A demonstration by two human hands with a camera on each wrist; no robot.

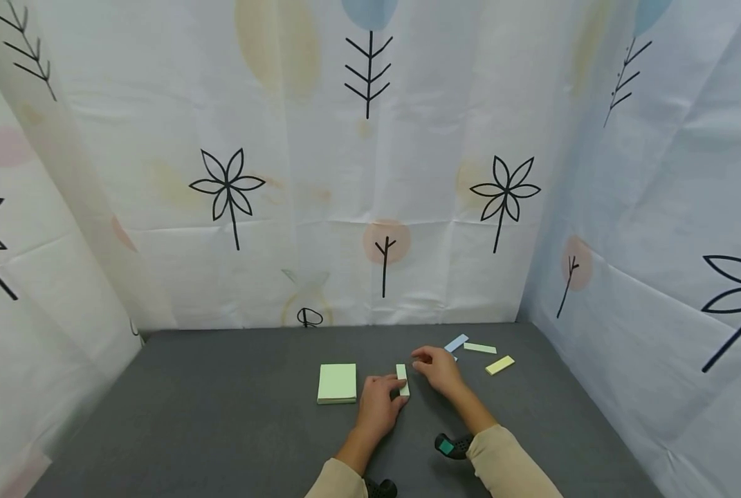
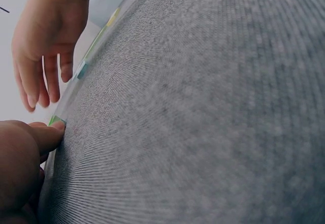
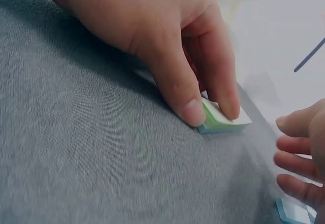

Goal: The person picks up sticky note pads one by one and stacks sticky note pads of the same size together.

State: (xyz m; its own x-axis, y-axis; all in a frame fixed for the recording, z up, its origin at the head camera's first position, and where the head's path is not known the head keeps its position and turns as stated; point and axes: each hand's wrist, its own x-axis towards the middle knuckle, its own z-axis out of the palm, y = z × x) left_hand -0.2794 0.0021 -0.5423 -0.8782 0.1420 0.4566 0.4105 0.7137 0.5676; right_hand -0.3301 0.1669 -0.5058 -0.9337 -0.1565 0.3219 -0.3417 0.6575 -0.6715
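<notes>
My left hand [image 1: 379, 404] holds a small narrow stack of sticky-note strips [image 1: 401, 371] on the grey table. In the right wrist view its thumb presses the side of the stack [image 3: 242, 118] while a finger rests on the pale top; green and blue layers show beneath. My right hand [image 1: 441, 370] hovers just right of the stack, fingers loosely bent and apart, with nothing visible in them. Under and behind that hand lies a blue strip pad [image 1: 456, 342], partly hidden by it. Left of my left hand sits a square pale-green sticky-note pad [image 1: 337, 382].
A pale-green strip pad [image 1: 480, 348] and a yellow strip pad [image 1: 499, 365] lie at the right on the grey table [image 1: 221, 415]. White patterned cloth [image 1: 370, 173] encloses the back and sides. A black device [image 1: 452, 446] sits at my right wrist.
</notes>
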